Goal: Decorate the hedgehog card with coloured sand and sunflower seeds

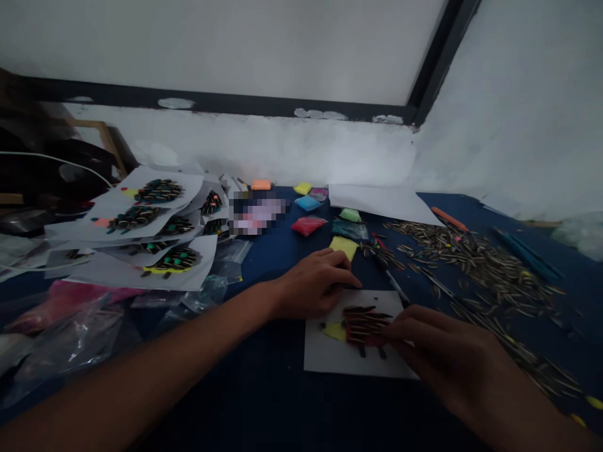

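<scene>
Dark blue cloth (pixel 264 389) covers our worktable under a dim white wall, and between our two hands lies the white card (pixel 330 355) with its half-built seed figure (pixel 362 326). Our left hand (pixel 313 282) rests flat with fingers spread along the card's upper left edge, pinning it; our right hand (pixel 447 358) pinches its fingertips narrowly at the figure's right side, apparently on a single seed, though we cannot tell for sure. To lay this seed well, we should keep the card pinned, line the seed up with its neighbours and press gently. Beyond our right hand sprawls the loose seed pile (pixel 480 263); past our left hand sit coloured clay packets (pixel 308 225) and finished cards (pixel 155 238).
</scene>
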`<control>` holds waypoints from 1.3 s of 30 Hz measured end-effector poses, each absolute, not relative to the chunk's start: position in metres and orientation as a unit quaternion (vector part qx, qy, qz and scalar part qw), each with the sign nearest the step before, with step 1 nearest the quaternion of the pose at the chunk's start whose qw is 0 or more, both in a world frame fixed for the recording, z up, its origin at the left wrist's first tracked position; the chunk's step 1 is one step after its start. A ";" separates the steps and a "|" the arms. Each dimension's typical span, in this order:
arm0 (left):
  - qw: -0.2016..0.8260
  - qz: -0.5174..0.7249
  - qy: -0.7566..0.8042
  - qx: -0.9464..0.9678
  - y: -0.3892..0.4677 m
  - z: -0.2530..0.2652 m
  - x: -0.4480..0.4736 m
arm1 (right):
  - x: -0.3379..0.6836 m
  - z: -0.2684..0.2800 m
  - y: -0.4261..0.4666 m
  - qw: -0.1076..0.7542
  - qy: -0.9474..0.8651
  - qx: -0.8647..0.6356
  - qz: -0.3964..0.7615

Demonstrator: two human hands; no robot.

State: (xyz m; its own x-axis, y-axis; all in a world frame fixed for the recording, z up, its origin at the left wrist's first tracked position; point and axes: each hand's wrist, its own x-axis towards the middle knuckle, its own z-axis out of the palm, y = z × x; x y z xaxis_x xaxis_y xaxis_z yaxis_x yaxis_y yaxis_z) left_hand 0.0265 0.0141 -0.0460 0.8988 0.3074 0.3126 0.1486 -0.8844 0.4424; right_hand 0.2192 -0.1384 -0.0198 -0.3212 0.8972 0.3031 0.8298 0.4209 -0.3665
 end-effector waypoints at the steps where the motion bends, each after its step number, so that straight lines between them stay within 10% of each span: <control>1: 0.208 0.188 0.121 0.952 0.014 -0.046 0.027 | 0.219 -0.020 -0.139 0.233 -0.811 -0.532 0.066; 33: 0.211 0.191 0.123 0.951 0.013 -0.045 0.026 | 0.239 -0.015 -0.136 0.155 -0.767 -0.593 -0.188; 39: 0.213 0.193 0.120 0.950 0.014 -0.047 0.026 | 0.278 -0.017 -0.119 -0.030 -0.659 -0.727 -0.190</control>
State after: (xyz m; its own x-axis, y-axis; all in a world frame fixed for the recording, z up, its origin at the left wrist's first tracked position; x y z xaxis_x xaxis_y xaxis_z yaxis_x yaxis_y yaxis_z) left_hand 0.0261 0.0139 -0.0468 0.8970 0.3105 0.3147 0.1463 -0.8802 0.4514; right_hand 0.2784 -0.1194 -0.0173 0.0603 0.9697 0.2366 0.9472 -0.1303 0.2929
